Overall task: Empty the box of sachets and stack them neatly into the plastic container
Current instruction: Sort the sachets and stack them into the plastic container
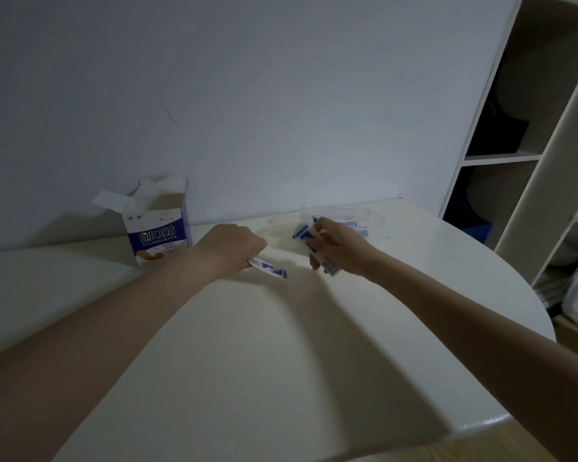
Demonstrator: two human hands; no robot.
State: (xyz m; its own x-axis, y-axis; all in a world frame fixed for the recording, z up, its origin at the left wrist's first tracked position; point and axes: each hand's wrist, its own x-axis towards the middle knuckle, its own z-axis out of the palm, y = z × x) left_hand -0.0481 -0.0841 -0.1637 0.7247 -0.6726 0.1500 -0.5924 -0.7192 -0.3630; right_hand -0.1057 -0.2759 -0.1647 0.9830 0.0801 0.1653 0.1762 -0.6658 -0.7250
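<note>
Blue-white sachet (270, 267) in left hand (229, 245) pinch – long axis pointing right; right hand (335, 249) grips sachet bundle (317, 248)

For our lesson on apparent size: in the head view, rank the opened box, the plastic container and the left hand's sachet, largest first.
1. Opened box
2. Plastic container, partly hidden, so unsure
3. Sachet in the left hand

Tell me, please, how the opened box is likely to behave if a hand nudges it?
The box looks like thin card standing upright on the table, taller than it is wide, so a nudge near the top would probably tip it. With its top flaps torn open and sachets already out, it is likely light and would slide easily. Its walls may dent if squeezed.
</note>
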